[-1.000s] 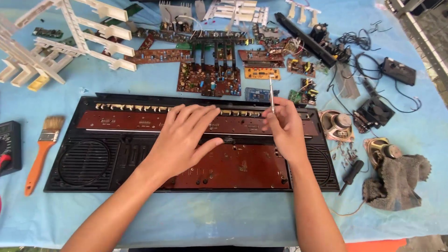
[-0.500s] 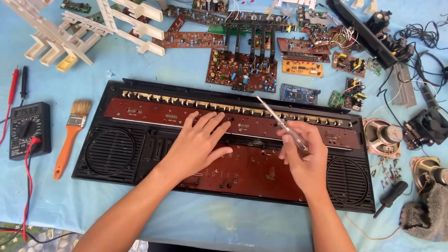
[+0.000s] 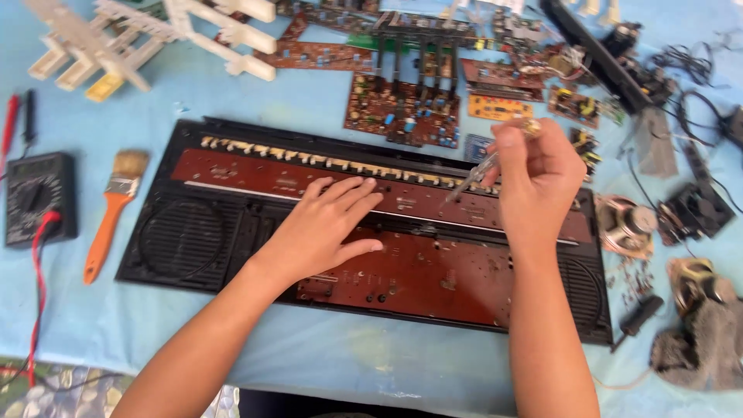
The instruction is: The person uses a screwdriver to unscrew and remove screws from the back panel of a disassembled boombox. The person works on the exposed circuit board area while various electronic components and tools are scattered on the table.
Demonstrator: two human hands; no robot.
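Note:
A long black plastic panel (image 3: 186, 240) with two round speaker grilles lies on the blue cloth, a brown circuit board (image 3: 433, 271) set in its middle. My left hand (image 3: 325, 224) lies flat on the board, fingers spread. My right hand (image 3: 534, 174) grips a thin screwdriver (image 3: 474, 176) with a clear handle. Its shaft slants down to the left, and the tip touches the upper strip of the board.
An orange-handled brush (image 3: 112, 213) and a black multimeter (image 3: 37, 197) with red and black leads lie left. White plastic frames (image 3: 147, 35) sit top left. Several loose circuit boards (image 3: 402, 108) lie behind the panel. Small speakers (image 3: 631, 224), cables and a grey rag (image 3: 700, 348) lie right.
My right hand has risen and moved right with the screwdriver, tilting its tip down onto the board's upper strip. The view has shifted closer; my left hand stays flat on the board.

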